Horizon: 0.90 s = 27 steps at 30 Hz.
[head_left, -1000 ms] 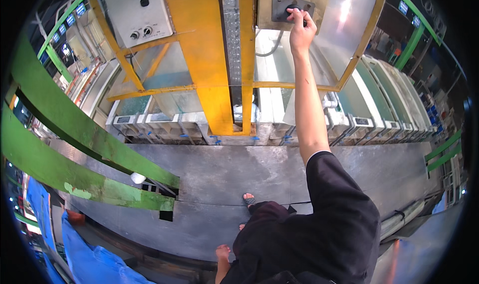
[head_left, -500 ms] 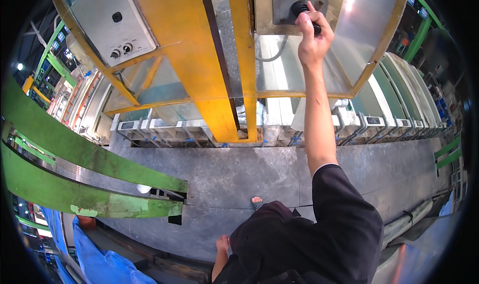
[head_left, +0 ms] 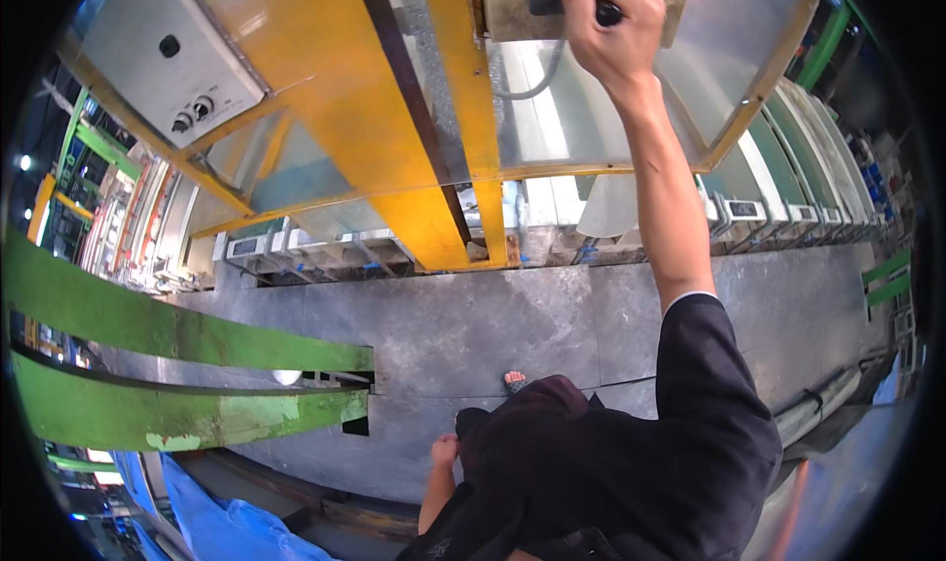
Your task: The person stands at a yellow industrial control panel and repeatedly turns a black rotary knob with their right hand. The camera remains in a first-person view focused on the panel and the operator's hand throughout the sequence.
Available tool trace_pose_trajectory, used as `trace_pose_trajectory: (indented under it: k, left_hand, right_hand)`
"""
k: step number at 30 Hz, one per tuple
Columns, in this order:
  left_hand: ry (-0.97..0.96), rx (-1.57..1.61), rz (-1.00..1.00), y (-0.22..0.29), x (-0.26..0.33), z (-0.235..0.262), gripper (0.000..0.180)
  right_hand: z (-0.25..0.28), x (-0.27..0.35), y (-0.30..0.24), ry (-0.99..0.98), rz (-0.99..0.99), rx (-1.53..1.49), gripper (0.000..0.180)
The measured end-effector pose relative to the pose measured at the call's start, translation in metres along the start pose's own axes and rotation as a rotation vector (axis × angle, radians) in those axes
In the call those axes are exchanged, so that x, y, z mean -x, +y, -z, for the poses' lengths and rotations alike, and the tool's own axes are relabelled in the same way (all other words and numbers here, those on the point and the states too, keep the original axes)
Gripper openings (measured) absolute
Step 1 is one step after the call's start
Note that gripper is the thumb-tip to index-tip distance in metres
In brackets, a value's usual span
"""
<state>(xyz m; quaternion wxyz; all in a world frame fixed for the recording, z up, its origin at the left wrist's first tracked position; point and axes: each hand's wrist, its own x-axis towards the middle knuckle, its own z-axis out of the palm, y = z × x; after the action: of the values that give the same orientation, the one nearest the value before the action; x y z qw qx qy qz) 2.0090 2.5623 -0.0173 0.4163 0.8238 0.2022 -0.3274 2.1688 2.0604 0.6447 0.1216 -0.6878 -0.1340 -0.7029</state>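
Note:
At the top, my right hand [head_left: 619, 29] is closed around a black control lever [head_left: 609, 12] with my arm stretched out ahead. The rounded end of the lever shows beside my curled fingers; the rest is covered by the hand. The lever stands on a beige control box [head_left: 512, 14] fixed to a yellow-framed machine. My left hand [head_left: 445, 450] hangs low by my side, fingers curled in. It is small in the picture, and nothing sticks out of it.
A grey switch panel [head_left: 169, 68] sits left of the yellow column [head_left: 335, 98]. Behind run long tanks [head_left: 764, 157] with hoses along their fronts. Curved green rails [head_left: 197, 339] reach in from the left. Blue sheeting [head_left: 222, 522] lies at lower left, above the grey floor [head_left: 473, 325].
The view has shifted, so the control box and my right hand sit higher and partly at the top edge. My right hand stays on the lever; my left hand appears slightly higher.

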Motion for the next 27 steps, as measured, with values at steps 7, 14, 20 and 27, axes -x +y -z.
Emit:
trace_pose_trajectory:
  k: [7, 14, 20, 27]
  left_hand:
    - [0.076, 0.108, -0.136, 0.002, -0.001, 0.002, 0.021]
    - [0.092, 0.11, -0.086, 0.002, 0.015, -0.002, 0.02]
    - [0.001, 0.34, 0.041, 0.01, 0.024, -0.014, 0.02]
    - [-0.031, 0.433, 0.099, 0.004, 0.029, -0.017, 0.024]
  right_hand:
    - [-0.015, 0.001, 0.013, 0.091, 0.157, 0.205, 0.035]
    - [-0.018, 0.0, -0.001, 0.071, 0.042, 0.13, 0.035]
    - [-0.003, 0.005, 0.005, 0.116, -0.261, -0.113, 0.031]
    - [-0.008, 0.013, 0.025, 0.123, -0.042, -0.246, 0.021]
